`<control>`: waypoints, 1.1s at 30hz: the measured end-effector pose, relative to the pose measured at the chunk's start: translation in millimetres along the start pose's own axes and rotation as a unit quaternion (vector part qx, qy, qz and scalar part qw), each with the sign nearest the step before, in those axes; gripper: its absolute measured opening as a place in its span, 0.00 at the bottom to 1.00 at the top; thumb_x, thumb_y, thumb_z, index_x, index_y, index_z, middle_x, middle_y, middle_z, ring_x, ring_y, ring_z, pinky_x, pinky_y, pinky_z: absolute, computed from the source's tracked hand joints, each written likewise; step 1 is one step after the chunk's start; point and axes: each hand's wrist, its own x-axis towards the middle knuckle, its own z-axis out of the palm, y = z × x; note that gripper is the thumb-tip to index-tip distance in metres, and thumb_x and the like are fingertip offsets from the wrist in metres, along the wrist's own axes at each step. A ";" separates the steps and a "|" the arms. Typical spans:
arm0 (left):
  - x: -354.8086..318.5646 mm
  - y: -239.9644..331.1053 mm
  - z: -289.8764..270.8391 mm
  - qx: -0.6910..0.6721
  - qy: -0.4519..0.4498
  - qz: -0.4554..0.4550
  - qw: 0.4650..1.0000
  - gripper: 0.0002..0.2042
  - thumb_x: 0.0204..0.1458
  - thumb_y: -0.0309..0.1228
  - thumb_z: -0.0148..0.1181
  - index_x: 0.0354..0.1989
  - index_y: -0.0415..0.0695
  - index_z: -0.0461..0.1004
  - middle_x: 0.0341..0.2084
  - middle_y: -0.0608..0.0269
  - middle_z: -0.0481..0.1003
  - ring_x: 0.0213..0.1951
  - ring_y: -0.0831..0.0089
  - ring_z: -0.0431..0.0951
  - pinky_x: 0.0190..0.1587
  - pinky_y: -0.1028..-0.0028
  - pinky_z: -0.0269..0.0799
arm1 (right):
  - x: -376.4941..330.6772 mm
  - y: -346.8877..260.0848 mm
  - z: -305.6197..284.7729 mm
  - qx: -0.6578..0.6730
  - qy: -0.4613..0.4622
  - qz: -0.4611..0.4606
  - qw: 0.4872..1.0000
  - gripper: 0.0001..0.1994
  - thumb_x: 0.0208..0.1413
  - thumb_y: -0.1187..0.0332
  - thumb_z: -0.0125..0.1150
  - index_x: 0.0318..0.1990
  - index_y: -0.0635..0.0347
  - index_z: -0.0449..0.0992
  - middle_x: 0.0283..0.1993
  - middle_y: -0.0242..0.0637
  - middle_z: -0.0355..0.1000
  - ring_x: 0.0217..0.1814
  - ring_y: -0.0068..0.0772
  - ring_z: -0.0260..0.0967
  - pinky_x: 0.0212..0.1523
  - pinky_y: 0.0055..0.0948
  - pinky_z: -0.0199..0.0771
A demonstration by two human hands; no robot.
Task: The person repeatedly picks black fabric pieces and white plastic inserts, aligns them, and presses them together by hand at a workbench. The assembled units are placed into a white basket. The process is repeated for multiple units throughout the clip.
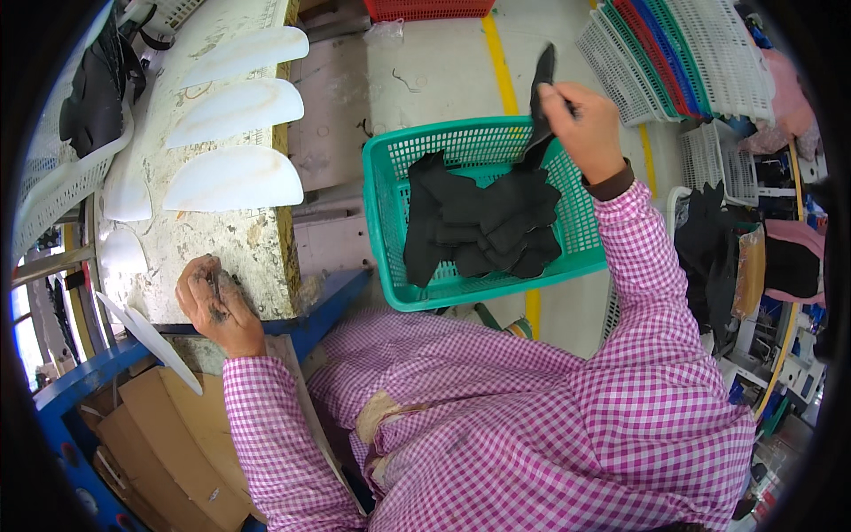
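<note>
My right hand (581, 124) is closed on a thin black cut piece (542, 80), which looks like fabric or soft leather. It holds the piece upright above the far right edge of a green plastic basket (377, 222). Inside the basket lies a loose heap of similar black pieces (496, 213). My left hand (213, 301) rests at the near end of the worn, stained worktable (253, 239), its fingers curled in and smeared dark. Whatever may be under those fingers is hidden. Beyond it, white half-round sheets (235, 180) lie in a row along the tabletop.
Stacked white, green, red and blue baskets (656, 62) stand at the far right. A white basket with black pieces (93, 115) is at the left. Brown cardboard (168, 443) sits below the table beside a blue frame (341, 293). Yellow lines (501, 66) mark the floor.
</note>
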 end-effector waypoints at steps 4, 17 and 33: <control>-0.1 0.0 2.6 -0.029 0.004 -0.001 1.000 0.09 0.54 0.26 0.48 0.37 0.34 0.71 0.39 0.56 0.70 0.42 0.64 0.67 0.41 0.68 0.71 | -28.7 47.2 -17.4 0.127 0.035 0.203 0.970 0.16 0.56 0.63 0.55 0.23 0.67 0.74 0.17 0.30 0.66 0.20 0.17 0.61 0.23 0.25 0.61; -0.1 -1.2 1.7 -0.004 0.011 0.001 1.000 0.07 0.52 0.25 0.49 0.36 0.36 0.72 0.38 0.57 0.71 0.42 0.62 0.68 0.46 0.66 0.65 | -88.0 45.1 -30.9 0.430 -0.030 0.383 0.817 0.09 0.54 0.67 0.60 0.39 0.63 0.75 0.34 0.29 0.73 0.36 0.22 0.71 0.42 0.23 0.70; 0.2 -6.1 6.3 -0.014 0.032 0.025 0.999 0.08 0.52 0.29 0.52 0.34 0.38 0.74 0.36 0.58 0.74 0.41 0.62 0.70 0.47 0.64 0.63 | -78.7 79.4 -60.7 -0.448 -0.116 -0.009 0.887 0.02 0.52 0.71 0.52 0.33 0.56 0.68 0.32 0.38 0.68 0.26 0.44 0.70 0.23 0.42 0.68</control>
